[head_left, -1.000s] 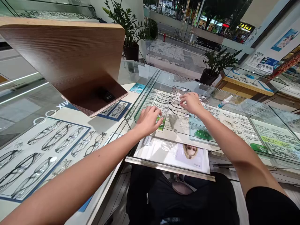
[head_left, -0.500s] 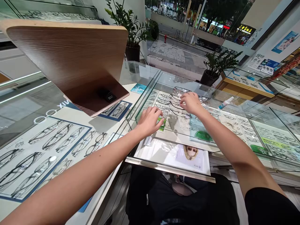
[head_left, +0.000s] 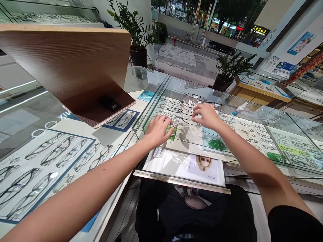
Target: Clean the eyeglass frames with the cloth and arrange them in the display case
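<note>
My left hand (head_left: 159,129) is over the near left part of the glass counter (head_left: 188,145), fingers curved and apart, holding nothing, beside a green card (head_left: 172,133). To its right, my right hand (head_left: 205,115) hovers with bent, separated fingers and nothing visible between them. It is nearest to several dark-framed glasses (head_left: 186,121) on the glass top, just left of its fingertips. A teal sheet with a green oval (head_left: 217,145) lies below my right wrist. Whether either hand touches the glass is unclear.
A tilted wooden panel (head_left: 68,64) stands at the left, above printed sheets of glasses (head_left: 45,168). An open drawer (head_left: 181,183) juts out over my lap. A small spray bottle (head_left: 239,109) lies at the right. Potted plants (head_left: 138,57) stand behind the counter.
The whole view has shifted slightly. My right hand's fingers have spread a little, and it sits slightly farther from my left hand's fingertips. The glasses have not visibly moved.
</note>
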Demonstrator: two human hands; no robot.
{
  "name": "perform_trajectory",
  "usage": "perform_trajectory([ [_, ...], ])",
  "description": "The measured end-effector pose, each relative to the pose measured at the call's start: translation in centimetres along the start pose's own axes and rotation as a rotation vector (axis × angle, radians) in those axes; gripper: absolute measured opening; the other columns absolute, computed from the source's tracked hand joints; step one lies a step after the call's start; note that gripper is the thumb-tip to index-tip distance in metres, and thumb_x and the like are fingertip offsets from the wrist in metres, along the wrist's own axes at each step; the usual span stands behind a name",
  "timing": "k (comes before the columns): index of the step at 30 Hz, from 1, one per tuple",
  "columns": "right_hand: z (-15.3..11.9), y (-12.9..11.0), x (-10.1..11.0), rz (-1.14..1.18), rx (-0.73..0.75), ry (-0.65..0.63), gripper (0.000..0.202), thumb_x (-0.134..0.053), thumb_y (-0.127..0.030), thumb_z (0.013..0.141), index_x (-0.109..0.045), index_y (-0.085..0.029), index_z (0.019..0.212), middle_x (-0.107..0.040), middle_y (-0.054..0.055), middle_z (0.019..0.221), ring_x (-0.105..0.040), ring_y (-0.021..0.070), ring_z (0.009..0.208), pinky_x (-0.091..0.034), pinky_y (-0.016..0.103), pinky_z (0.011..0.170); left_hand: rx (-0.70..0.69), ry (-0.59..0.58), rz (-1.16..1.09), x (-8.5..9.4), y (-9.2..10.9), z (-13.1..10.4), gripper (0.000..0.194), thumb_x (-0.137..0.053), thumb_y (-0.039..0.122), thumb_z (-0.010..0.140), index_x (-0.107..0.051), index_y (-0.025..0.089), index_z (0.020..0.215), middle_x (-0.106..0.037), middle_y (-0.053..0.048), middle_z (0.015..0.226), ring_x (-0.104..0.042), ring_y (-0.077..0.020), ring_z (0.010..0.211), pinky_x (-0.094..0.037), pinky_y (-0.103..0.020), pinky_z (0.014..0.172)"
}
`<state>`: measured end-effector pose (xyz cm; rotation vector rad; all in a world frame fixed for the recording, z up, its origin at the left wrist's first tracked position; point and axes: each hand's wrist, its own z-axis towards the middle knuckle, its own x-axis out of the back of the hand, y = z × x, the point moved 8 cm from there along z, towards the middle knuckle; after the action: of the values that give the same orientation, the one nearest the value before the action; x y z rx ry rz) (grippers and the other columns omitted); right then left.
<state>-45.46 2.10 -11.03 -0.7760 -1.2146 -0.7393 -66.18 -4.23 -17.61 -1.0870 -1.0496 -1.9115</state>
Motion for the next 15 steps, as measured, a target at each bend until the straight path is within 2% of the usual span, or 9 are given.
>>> perform_trajectory([
  [4,-1.1,-0.7,-0.9,-0.033,0.017,-0.025,0.012,-0.076,-0.031,0.097,-0.085,-0.026,0.090,-0.076,0.007,0.131,-0.058,0.0326,0.126,-0.028,0.058,0.122,0.012,0.006,-0.008,0.0,-0.1,0.0,0.023,-0.056,0.040,0.103,-0.068,0.026,0.117,-0.068,-0.012,0.128,-0.059,-0.0373,0.125,-0.046,-0.054,0.102],
  [7,-0.6,-0.7,-1.4,-0.063,0.003,-0.009,0.015,-0.072,-0.025,0.097,-0.084,-0.025,0.089,-0.077,0.008,0.128,-0.058,0.0317,0.124,-0.027,0.057,0.123,0.016,0.006,-0.007,0.0,-0.1,0.0,0.024,-0.056,0.040,0.102,-0.068,0.026,0.117,-0.068,-0.012,0.129,-0.059,-0.0372,0.125,-0.046,-0.054,0.104],
  [15,1.0,-0.6,-1.5,-0.118,-0.007,-0.006,0.019,-0.066,-0.020,0.097,-0.085,-0.022,0.090,-0.078,0.009,0.124,-0.058,0.0302,0.119,-0.029,0.052,0.120,0.015,-0.010,0.026,0.0,-0.1,0.0,0.028,-0.052,0.042,0.103,-0.068,0.025,0.118,-0.068,-0.013,0.131,-0.059,-0.0367,0.125,-0.047,-0.055,0.104],
])
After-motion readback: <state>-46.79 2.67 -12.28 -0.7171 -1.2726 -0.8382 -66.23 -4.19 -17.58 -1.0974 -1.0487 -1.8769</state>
